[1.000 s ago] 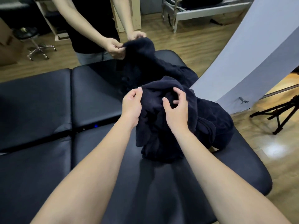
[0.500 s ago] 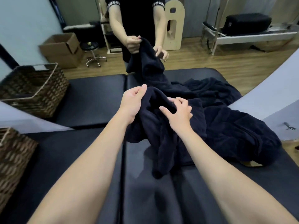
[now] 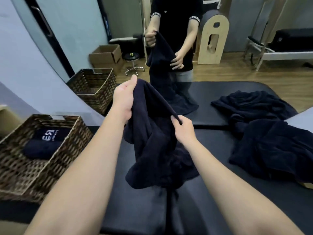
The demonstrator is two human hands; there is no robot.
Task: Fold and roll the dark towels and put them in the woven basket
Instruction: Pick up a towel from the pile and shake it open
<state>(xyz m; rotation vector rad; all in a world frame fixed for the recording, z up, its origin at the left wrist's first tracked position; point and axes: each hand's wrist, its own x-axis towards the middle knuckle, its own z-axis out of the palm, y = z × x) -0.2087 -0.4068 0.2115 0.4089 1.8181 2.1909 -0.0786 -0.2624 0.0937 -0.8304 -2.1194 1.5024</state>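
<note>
1. Black padded panels made up the surface (image 3: 211, 92), laid edge to edge, which gave the towels a broad flat place for folding; I could not count the panels for certain.
2. Across it stood a second person (image 3: 176, 22), who held a dark towel of their own (image 3: 160, 65) up by its top edge, its tail trailing onto the padding, apparently to shake it out.
3. Two woven baskets sat along the left side: the near basket (image 3: 67, 150) within easy reach and already holding one rolled dark towel (image 3: 40, 148), with a printed cloth (image 3: 49, 135) tucked behind the roll; the far basket (image 3: 101, 85) further back, its contents too dim to tell.
4. One loose heap of dark towels (image 3: 264, 133) waited on the right; how many were in it I could not tell.
5. The towel being worked (image 3: 152, 133) hung off the padding between the two hands, lifted, I judged, to find its edge before folding.
6. The left hand (image 3: 123, 100) gripped the cloth high, fingers wrapped into it.
7. The right hand (image 3: 183, 128) pinched the hem lower and nearer, fingers curled on it.
</note>
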